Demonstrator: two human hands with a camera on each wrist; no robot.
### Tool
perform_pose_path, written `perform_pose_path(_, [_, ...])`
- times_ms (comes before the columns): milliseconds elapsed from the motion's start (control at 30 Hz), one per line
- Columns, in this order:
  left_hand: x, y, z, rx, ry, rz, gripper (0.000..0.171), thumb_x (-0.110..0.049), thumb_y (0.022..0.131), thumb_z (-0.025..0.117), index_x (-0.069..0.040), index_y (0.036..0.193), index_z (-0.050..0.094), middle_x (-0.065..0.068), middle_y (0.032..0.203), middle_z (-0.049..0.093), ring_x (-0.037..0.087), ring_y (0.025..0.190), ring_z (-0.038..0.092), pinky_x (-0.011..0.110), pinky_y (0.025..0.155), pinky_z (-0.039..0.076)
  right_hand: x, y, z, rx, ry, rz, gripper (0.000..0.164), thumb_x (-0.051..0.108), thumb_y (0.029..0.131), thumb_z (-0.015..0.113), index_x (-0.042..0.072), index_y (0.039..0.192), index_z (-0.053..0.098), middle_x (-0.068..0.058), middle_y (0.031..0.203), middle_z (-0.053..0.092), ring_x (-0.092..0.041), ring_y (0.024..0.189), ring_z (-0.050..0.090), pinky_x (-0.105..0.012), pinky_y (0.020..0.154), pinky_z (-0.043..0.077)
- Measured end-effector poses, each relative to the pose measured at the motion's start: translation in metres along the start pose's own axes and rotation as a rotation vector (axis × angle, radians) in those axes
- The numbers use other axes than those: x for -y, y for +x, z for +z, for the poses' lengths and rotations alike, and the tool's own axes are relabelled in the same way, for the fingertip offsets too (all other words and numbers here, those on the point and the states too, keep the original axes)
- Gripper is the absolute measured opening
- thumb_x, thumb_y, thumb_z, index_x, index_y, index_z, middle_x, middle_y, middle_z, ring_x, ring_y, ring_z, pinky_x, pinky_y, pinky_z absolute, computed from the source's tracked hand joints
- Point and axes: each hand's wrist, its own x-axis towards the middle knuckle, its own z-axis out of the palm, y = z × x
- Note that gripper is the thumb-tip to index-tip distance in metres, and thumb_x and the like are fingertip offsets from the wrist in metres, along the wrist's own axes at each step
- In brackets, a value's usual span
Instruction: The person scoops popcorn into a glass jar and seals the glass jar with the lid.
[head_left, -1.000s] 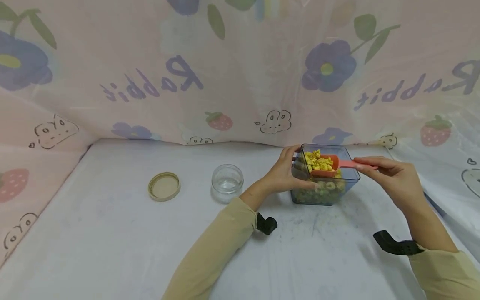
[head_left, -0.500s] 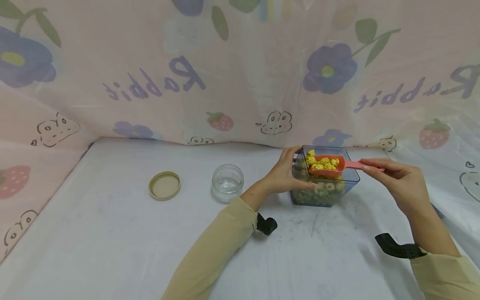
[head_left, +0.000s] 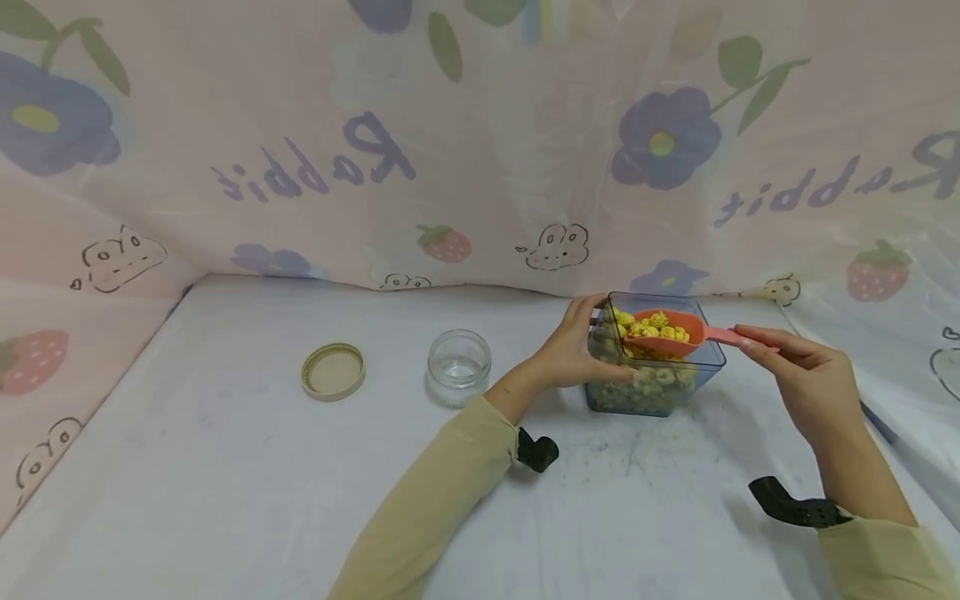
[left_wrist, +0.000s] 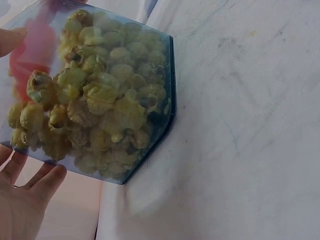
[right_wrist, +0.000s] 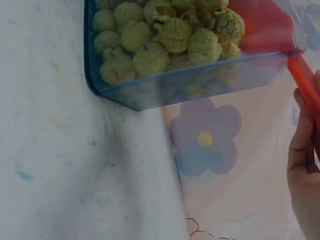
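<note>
Orange scoop, loaded with yellow popcorn, pinched by right hand fingers, now lowered toward the clear container steadied by left hand fingers; load remains undelivered.

"Rabbit", mirrored, is printed twice on the pink curtain

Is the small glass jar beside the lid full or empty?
Empty: the glass jar shows only clear glass, and its lid lies apart on the table.
</note>
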Motion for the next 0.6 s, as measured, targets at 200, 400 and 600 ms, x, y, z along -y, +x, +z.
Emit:
perform_pose_path(200, [-0.0007, -0.0013, 0.0001, -0.003, -0.003, 0.001, 0.107, -0.033, 0.073, 0.084, -0.022, 0.153, 0.014, 0.001, 0.155, 0.018, 0.021, 0.133, 0.038, 0.036, 0.102, 0.043, -0.0051, -0.0017, 0.0023, 0.009, 0.191, -0.022, 0.029, 0.003, 0.090, 0.064, 0.003, 0.118, 0.068, 0.011, 0.101, 0.071, -0.003, 0.094, 0.057, -0.008, 0.086, 0.038])
perform_pose_path(400, [-0.0009, -0.0013, 0.0010, 0.002, 0.000, -0.001, 0.106, -0.034, 0.073, 0.083, -0.023, 0.153, 0.014, 0.001, 0.155, 0.019, 0.020, 0.132, 0.038, 0.035, 0.101, 0.044, -0.0059, -0.0029, 0.0020, 0.016, 0.189, -0.013, 0.029, 0.003, 0.089, 0.065, 0.004, 0.118, 0.069, 0.011, 0.101, 0.070, -0.003, 0.087, 0.059, -0.004, 0.082, 0.043])
perform_pose_path(600, [-0.0013, -0.0014, 0.0003, 0.001, -0.002, 0.000, 0.105, -0.033, 0.074, 0.083, -0.023, 0.153, 0.014, 0.001, 0.154, 0.019, 0.021, 0.132, 0.038, 0.035, 0.100, 0.044, -0.0079, -0.0019, 0.0007, 0.038, 0.192, -0.021, 0.029, 0.000, 0.090, 0.063, 0.004, 0.118, 0.068, 0.010, 0.101, 0.070, -0.004, 0.087, 0.060, -0.004, 0.081, 0.045])
